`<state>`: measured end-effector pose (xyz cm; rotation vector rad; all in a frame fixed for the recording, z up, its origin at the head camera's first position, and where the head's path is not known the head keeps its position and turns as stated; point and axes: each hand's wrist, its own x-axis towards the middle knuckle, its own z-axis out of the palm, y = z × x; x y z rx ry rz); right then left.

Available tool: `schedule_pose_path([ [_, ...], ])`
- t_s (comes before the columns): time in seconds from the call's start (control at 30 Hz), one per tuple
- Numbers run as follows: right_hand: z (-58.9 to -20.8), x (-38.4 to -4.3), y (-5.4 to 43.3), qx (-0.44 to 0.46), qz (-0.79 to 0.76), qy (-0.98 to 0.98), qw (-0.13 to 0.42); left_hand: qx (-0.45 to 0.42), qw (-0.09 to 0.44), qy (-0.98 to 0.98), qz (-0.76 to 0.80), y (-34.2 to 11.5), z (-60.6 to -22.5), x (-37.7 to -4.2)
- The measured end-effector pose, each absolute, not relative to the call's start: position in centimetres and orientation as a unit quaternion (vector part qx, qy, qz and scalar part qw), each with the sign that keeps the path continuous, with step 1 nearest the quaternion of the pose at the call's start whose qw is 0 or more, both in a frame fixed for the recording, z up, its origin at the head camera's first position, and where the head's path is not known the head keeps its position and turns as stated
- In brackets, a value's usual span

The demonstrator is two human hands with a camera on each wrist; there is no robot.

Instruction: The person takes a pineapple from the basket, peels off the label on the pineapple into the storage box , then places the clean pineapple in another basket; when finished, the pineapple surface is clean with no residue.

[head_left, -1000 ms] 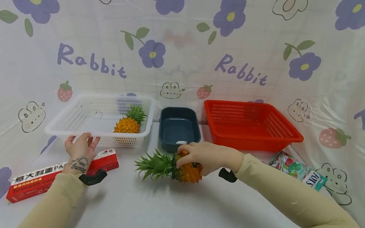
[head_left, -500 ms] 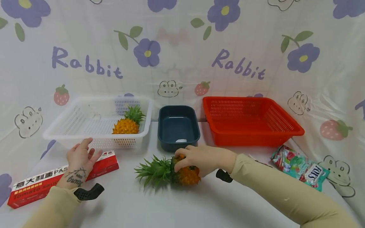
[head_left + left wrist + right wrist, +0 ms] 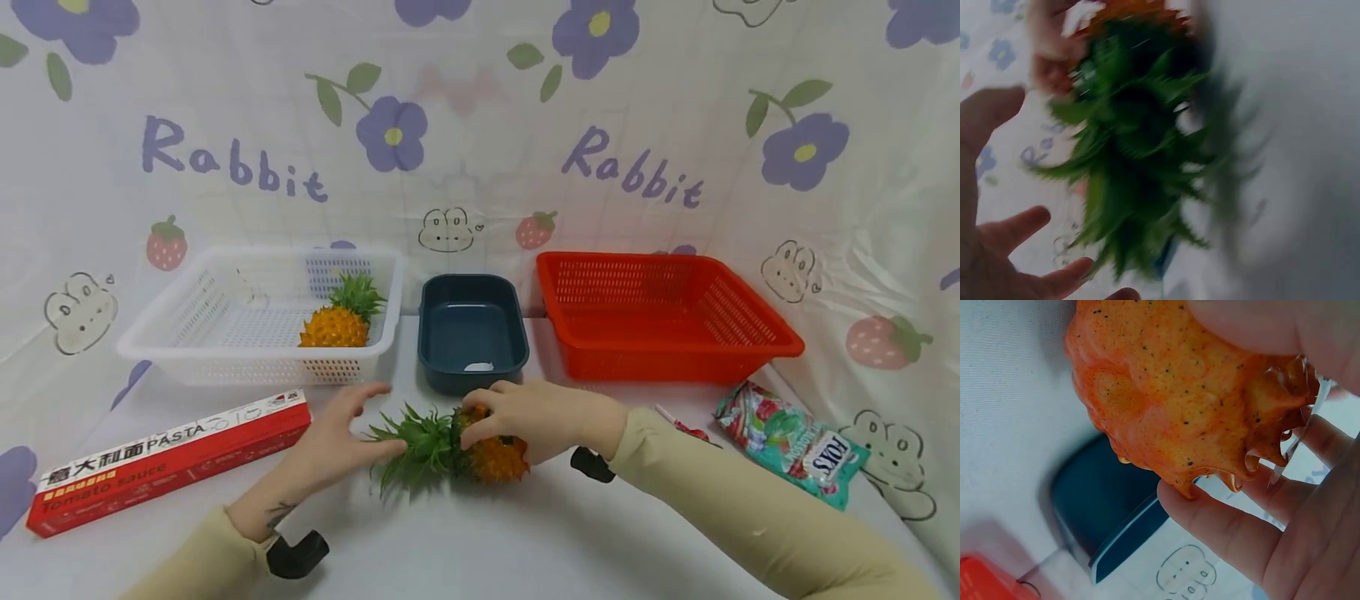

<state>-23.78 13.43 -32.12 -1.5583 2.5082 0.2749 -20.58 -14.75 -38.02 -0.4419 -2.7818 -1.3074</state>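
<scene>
From where I stand, the pineapple lies on its side over the middle of the tabletop, in front of the dark blue tub, its leafy crown pointing to the person's left; I can't tell if it bears on the cloth or sits just clear of it. The right hand comes down over the orange body, its fingers curled round it and gripping. The left hand is spread beside the crown, thumb and fingers apart and holding nothing; whether the thumb brushes a leaf I can't make out.

The skin is speckled and shiny, with hooked, glossy nubs, so I'd take it for a moulded piece: light, fairly stiff, perhaps a bit slippery on the smooth patches, and not easily broken. The nubs should give the fingertips something to catch. I'd hold it as the right hand does, round the thick body; the leaves look thin and bendy, likely to fold under a squeeze, so a second hand there ought only to steady. A similar one, the smaller pineapple, sits in the white basket behind
</scene>
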Motion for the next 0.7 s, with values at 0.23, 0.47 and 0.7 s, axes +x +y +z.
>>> schedule_pose_path([
  [0.23, -32.4, -23.5, 13.7, -0.529, 0.09, 0.841, 0.07, -0.15, -0.021, -0.915, -0.374, -12.8, -39.9, -20.7],
  [0.47, -33.2, -23.5, 15.3, -0.447, -0.107, 0.877, 0.143, -0.156, 0.004, -0.908, -0.39, -12.7, -40.5, -20.7],
  [0.7, -34.9, -23.2, 16.9, -0.191, -0.398, 0.873, 0.208, -0.145, 0.009, -0.906, -0.399, -12.8, -40.1, -20.7],
])
